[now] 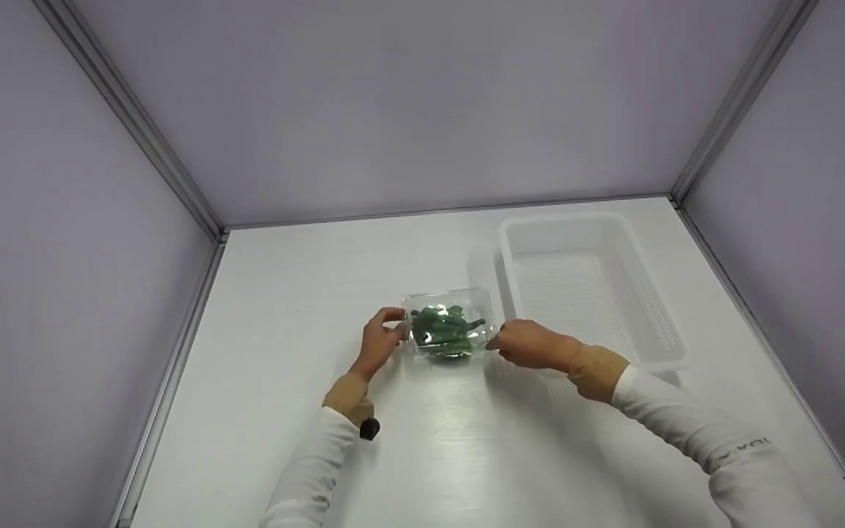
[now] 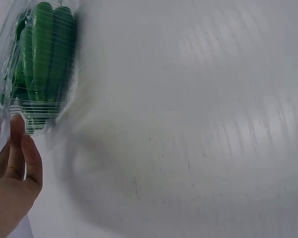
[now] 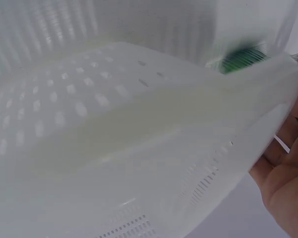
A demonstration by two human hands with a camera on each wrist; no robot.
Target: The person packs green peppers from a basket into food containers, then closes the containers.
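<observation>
A clear plastic clamshell box of green okra pods sits on the white tabletop near the middle, with both hands at its sides. The left hand is at the box's nine o'clock edge, fingers curled with the tips pinching the left rim; in the left wrist view the fingers reach up against the ribbed transparent wall of the box, where the long green pods lie side by side. The right hand is at the box's three o'clock edge, knuckles up and fingers folded in, the fingertips meeting the right rim of the box; how firmly it grips cannot be told. In the right wrist view only the palm shows at the lower right, with a sliver of green beyond.

A white rectangular perforated plastic basket stands at about two o'clock from the box, just beside it and not touching it. The basket's slotted wall fills most of the right wrist view, blurred. Both arms wear white sleeves with tan cuffs
</observation>
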